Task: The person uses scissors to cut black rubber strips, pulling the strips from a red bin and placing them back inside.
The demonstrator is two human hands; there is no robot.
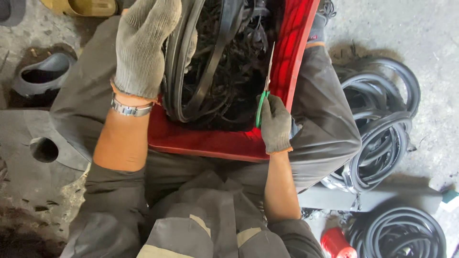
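A red plastic basin [205, 141] sits between my knees, filled with black rubber strips and scraps [229, 71]. My left hand [143, 45], in a grey knit glove with a metal watch at the wrist, grips a bundle of black rubber rings [179, 81] at the basin's left side. My right hand [275, 124], also gloved, is closed on green-handled scissors [264, 88] whose blades point up along the basin's right rim.
Coils of black rubber rings [382, 134] lie on the concrete floor at the right, with another coil [406, 234] lower right. A red spool [337, 243] is beside my right knee. A grey shoe [43, 74] and a yellow sandal [86, 7] lie at the upper left.
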